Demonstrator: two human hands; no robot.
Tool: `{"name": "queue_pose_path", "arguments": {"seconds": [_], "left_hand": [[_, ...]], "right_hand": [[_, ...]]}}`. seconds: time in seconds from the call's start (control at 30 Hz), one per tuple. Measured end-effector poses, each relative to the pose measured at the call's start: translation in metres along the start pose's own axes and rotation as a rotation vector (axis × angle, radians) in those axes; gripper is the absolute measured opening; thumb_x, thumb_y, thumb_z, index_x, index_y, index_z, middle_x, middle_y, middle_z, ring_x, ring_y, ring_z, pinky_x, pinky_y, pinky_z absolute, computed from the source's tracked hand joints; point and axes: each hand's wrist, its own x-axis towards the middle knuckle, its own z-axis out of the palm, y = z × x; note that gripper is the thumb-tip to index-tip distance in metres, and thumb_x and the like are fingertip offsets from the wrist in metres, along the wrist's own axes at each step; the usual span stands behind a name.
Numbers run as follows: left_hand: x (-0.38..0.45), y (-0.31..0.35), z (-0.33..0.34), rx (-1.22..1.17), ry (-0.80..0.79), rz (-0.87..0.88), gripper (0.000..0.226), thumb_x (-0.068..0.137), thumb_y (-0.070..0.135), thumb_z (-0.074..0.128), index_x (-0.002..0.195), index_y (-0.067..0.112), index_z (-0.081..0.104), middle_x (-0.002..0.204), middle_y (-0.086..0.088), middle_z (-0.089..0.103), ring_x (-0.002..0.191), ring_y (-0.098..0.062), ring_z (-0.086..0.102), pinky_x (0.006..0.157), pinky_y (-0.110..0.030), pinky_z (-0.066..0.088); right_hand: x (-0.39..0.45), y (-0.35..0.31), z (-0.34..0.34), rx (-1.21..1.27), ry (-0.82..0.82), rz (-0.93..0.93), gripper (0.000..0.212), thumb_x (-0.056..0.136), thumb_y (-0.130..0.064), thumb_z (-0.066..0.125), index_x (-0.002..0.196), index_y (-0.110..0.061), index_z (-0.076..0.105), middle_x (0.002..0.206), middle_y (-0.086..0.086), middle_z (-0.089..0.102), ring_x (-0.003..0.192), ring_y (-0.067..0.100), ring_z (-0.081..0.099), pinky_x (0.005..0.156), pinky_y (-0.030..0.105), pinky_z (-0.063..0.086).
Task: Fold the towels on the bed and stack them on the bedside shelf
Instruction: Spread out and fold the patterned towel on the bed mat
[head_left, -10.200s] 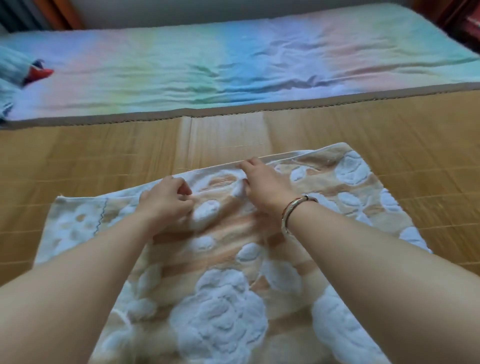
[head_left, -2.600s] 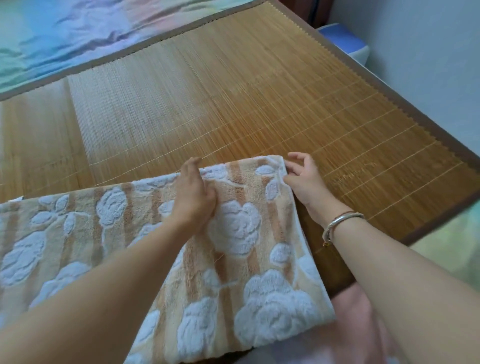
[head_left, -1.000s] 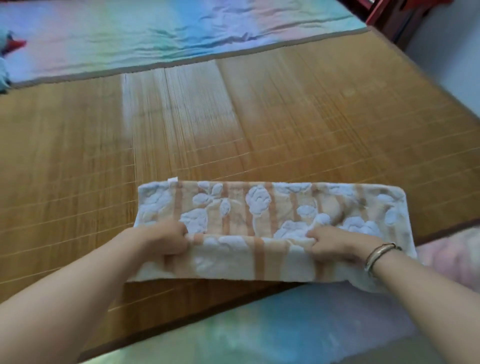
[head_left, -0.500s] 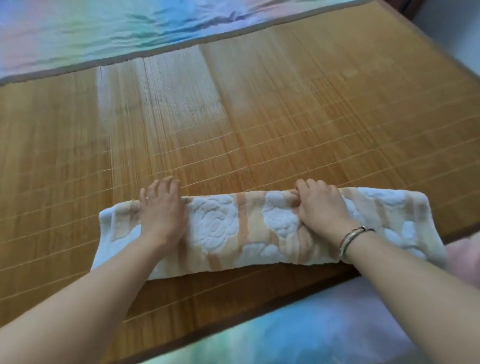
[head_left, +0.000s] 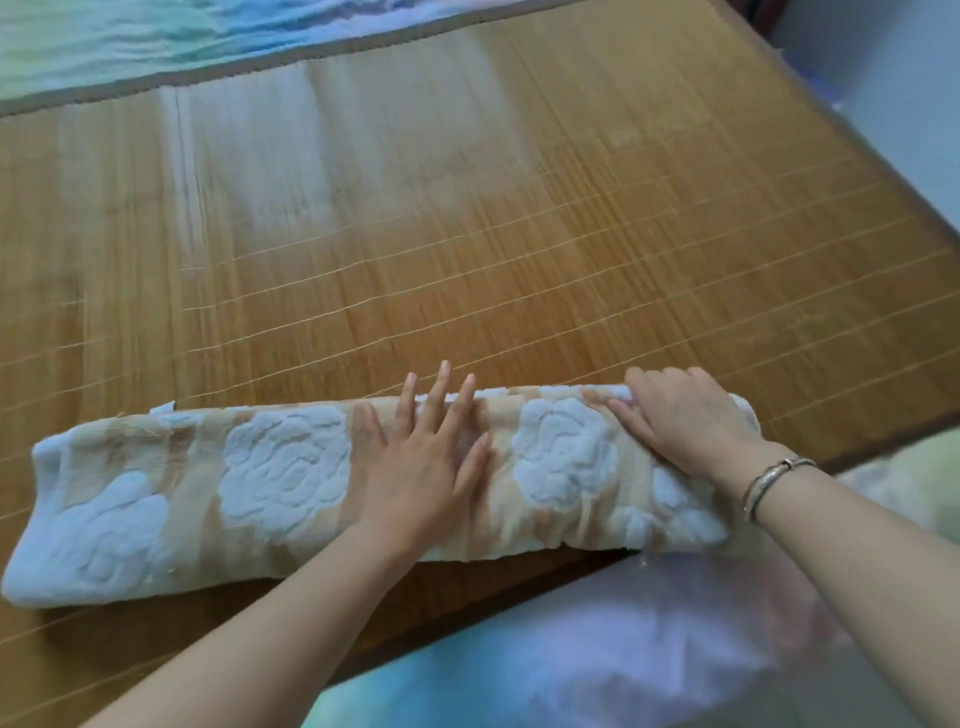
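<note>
The beige terry towel with white raised roses (head_left: 291, 483), folded into a long strip, lies along the near edge of the woven bamboo mat (head_left: 467, 218). My left hand (head_left: 423, 467) presses it flat-fingered; my right hand (head_left: 680, 415) curls onto its far edge. It looks soft, light and floppy to me; I'd lift it by the ends.
</note>
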Motion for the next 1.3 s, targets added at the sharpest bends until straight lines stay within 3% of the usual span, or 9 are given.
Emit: {"name": "queue_pose_path", "arguments": {"seconds": [0.33,0.5,0.67,0.93,1.0,1.07,1.13,1.2,1.3], "left_hand": [[0.010,0.011,0.033,0.173,0.043,-0.086,0.062,0.092,0.062,0.006,0.146,0.042,-0.018,0.155,0.014,-0.025,0.144,-0.025,-0.024,0.113,-0.059,-0.013],[-0.006,0.064,0.023,-0.110,0.084,-0.187,0.061,0.099,0.040,0.028,0.148,0.044,-0.007,0.158,0.011,-0.019,0.146,-0.026,-0.016,0.115,-0.061,0.002],[-0.033,0.107,0.036,-0.255,-0.082,-0.217,0.061,0.092,0.064,0.018,0.148,0.048,0.000,0.157,0.005,-0.023,0.143,-0.016,-0.027,0.115,-0.052,-0.014],[-0.009,0.148,0.032,-0.480,-0.268,-0.185,0.057,0.093,0.062,0.018,0.146,0.051,0.001,0.157,0.000,-0.025,0.144,-0.022,-0.025,0.110,-0.055,-0.020],[-0.010,0.167,0.027,-0.731,-0.371,-0.119,0.050,0.098,0.054,0.023,0.147,0.048,0.012,0.160,0.005,-0.013,0.146,-0.014,-0.017,0.114,-0.053,-0.016],[-0.016,0.177,0.021,-1.178,-0.474,-0.160,0.041,0.099,0.044,0.038,0.139,0.037,0.043,0.152,0.007,0.034,0.142,-0.009,0.028,0.117,-0.042,0.023],[-0.023,0.175,0.013,-1.526,-0.531,-0.297,0.019,0.097,0.023,0.053,0.110,0.018,0.066,0.103,0.006,0.073,0.096,-0.005,0.067,0.078,-0.021,0.054],[-0.033,0.153,0.008,-1.634,-0.486,-0.358,0.009,0.092,0.010,0.059,0.097,0.009,0.066,0.076,0.004,0.073,0.071,-0.004,0.068,0.062,-0.022,0.056],[-0.042,0.099,-0.005,-1.724,-0.382,-0.339,0.030,0.082,0.020,0.066,0.110,0.010,0.068,0.103,-0.010,0.071,0.098,-0.022,0.066,0.088,-0.039,0.053]], "right_hand": [[-0.044,0.034,0.028,0.371,0.145,0.553,0.083,0.075,-0.071,0.052,0.128,-0.009,0.038,0.127,0.014,0.043,0.117,0.035,0.040,0.096,0.049,0.035],[-0.065,0.041,0.017,0.917,-0.188,0.834,0.090,0.069,-0.060,0.071,0.128,-0.001,0.037,0.129,0.018,0.051,0.119,0.033,0.050,0.088,0.037,0.041],[-0.075,0.045,0.008,1.496,-0.422,0.841,0.041,0.078,-0.031,0.075,0.106,-0.002,0.068,0.095,0.010,0.073,0.091,0.025,0.069,0.087,0.037,0.054],[-0.092,0.057,-0.065,1.896,-0.377,0.568,0.039,0.086,-0.030,0.063,0.115,-0.004,0.063,0.107,0.016,0.071,0.101,0.030,0.068,0.093,0.046,0.051],[-0.090,0.051,-0.084,1.912,-0.362,0.494,0.038,0.087,-0.029,0.060,0.114,-0.002,0.063,0.109,0.019,0.069,0.103,0.031,0.067,0.093,0.045,0.051],[-0.087,0.039,-0.099,1.848,-0.337,0.467,0.041,0.086,-0.030,0.061,0.112,0.001,0.063,0.109,0.021,0.069,0.099,0.029,0.068,0.086,0.040,0.055],[-0.082,0.020,-0.107,1.786,-0.310,0.461,0.036,0.087,-0.029,0.061,0.110,0.000,0.063,0.096,0.016,0.071,0.087,0.023,0.071,0.069,0.031,0.058],[-0.076,-0.010,-0.112,1.743,-0.308,0.430,0.036,0.086,-0.029,0.063,0.112,-0.005,0.062,0.091,0.015,0.071,0.085,0.024,0.071,0.070,0.034,0.059],[-0.062,-0.066,-0.114,1.630,-0.276,0.416,0.055,0.069,-0.039,0.068,0.117,-0.015,0.057,0.095,0.009,0.072,0.087,0.024,0.070,0.076,0.041,0.058]]}}
